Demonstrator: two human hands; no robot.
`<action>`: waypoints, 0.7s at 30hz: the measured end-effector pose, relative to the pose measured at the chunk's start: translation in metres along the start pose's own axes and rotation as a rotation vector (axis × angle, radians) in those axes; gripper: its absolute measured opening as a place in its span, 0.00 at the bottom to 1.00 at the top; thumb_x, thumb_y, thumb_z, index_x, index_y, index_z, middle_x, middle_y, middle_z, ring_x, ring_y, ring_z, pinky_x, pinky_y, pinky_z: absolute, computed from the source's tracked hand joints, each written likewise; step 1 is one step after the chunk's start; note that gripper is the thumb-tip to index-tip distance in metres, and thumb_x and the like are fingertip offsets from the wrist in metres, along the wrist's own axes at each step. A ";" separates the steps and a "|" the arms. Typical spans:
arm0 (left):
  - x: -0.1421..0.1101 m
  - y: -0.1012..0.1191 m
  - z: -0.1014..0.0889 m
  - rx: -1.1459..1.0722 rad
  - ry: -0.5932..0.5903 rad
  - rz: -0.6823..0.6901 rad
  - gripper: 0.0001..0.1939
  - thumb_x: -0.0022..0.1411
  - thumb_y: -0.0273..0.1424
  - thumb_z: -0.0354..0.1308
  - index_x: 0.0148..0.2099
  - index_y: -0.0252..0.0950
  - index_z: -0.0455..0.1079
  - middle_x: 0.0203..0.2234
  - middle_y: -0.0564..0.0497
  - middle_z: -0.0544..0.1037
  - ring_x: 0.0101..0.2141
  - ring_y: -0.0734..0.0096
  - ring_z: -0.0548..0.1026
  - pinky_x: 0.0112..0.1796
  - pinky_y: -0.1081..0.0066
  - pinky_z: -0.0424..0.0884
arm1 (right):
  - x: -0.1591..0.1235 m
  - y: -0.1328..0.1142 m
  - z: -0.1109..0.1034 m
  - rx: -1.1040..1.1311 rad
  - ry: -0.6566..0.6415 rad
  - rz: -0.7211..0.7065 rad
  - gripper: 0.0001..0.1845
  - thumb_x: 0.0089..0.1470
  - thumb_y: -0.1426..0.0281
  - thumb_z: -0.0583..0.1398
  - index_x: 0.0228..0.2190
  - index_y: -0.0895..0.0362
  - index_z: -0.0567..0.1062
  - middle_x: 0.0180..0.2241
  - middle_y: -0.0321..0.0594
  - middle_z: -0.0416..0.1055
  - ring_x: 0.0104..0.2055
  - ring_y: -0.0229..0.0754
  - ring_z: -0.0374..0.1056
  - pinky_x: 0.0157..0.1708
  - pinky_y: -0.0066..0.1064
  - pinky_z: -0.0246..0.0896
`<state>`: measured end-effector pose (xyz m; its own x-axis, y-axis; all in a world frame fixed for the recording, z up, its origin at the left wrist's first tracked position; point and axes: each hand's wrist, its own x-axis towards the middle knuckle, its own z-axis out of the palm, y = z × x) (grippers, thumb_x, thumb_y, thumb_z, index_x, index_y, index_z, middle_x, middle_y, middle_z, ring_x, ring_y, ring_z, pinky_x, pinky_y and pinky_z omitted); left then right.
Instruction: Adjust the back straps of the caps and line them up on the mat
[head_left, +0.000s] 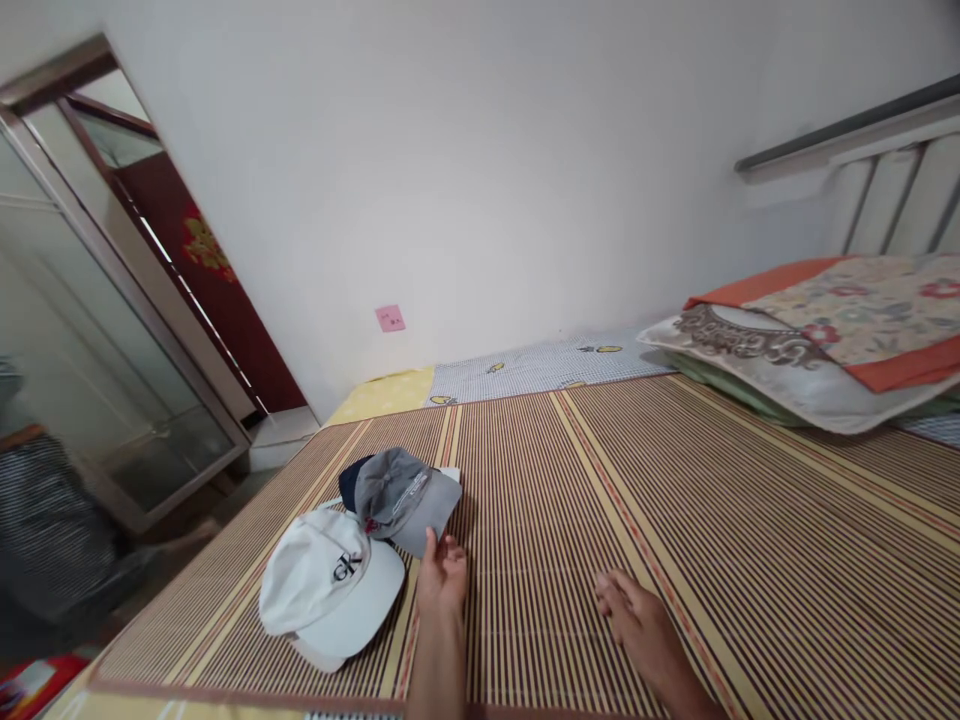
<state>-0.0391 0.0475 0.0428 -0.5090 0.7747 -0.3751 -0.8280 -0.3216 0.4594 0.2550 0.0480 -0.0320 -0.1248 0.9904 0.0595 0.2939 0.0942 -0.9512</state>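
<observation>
A grey cap point(396, 492) lies on the striped bamboo mat point(525, 500), its brim turned towards me. Part of a dark navy cap point(351, 482) shows behind it, and a small white edge sticks out at its far right. In front, to the left, a white cap point(319, 575) with black "CK" lettering overlaps another pale brim point(319, 655). My left hand point(444, 572) is at the grey cap's brim, thumb against its edge and the other fingers loosely bent and apart. Over the mat to the right is my right hand point(630, 612), its fingers curled together with nothing in them.
Pillows with a floral and orange cover point(862, 310) are stacked at the far right. A checked and yellow sheet point(517, 365) runs along the white wall, which bears a pink note point(390, 318). A doorway and glass door point(97, 330) stand left, near a blurred person's dark clothing point(56, 530).
</observation>
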 end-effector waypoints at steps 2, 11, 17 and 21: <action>-0.005 0.005 0.007 -0.012 -0.044 0.025 0.09 0.73 0.23 0.51 0.37 0.36 0.67 0.21 0.58 0.71 0.18 0.82 0.69 0.19 0.82 0.64 | 0.000 -0.003 -0.001 0.020 0.006 -0.001 0.27 0.60 0.45 0.50 0.28 0.52 0.74 0.24 0.37 0.74 0.18 0.39 0.64 0.22 0.31 0.60; -0.057 0.006 0.029 0.048 -0.241 0.130 0.11 0.58 0.21 0.67 0.39 0.38 0.71 0.30 0.59 0.75 0.22 0.82 0.68 0.25 0.78 0.68 | -0.001 -0.010 -0.002 0.080 0.017 0.033 0.29 0.57 0.42 0.51 0.26 0.52 0.74 0.23 0.39 0.74 0.18 0.41 0.65 0.23 0.34 0.63; -0.111 -0.044 -0.004 0.250 -0.275 -0.047 0.20 0.48 0.25 0.77 0.44 0.39 0.78 0.37 0.51 0.83 0.35 0.68 0.80 0.34 0.73 0.76 | -0.003 -0.016 -0.010 0.274 -0.064 0.100 0.34 0.53 0.37 0.55 0.28 0.54 0.78 0.26 0.42 0.77 0.21 0.43 0.68 0.24 0.35 0.63; -0.121 -0.089 -0.051 0.209 -0.235 -0.185 0.18 0.42 0.29 0.80 0.37 0.40 0.79 0.37 0.47 0.85 0.42 0.61 0.82 0.44 0.68 0.78 | -0.008 -0.029 -0.018 0.697 -0.246 0.217 0.35 0.51 0.36 0.59 0.33 0.56 0.81 0.32 0.48 0.81 0.32 0.50 0.77 0.35 0.39 0.69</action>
<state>0.0843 -0.0456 0.0067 -0.2672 0.9212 -0.2829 -0.8227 -0.0653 0.5647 0.2644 0.0395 0.0003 -0.3634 0.9208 -0.1413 -0.3193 -0.2656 -0.9097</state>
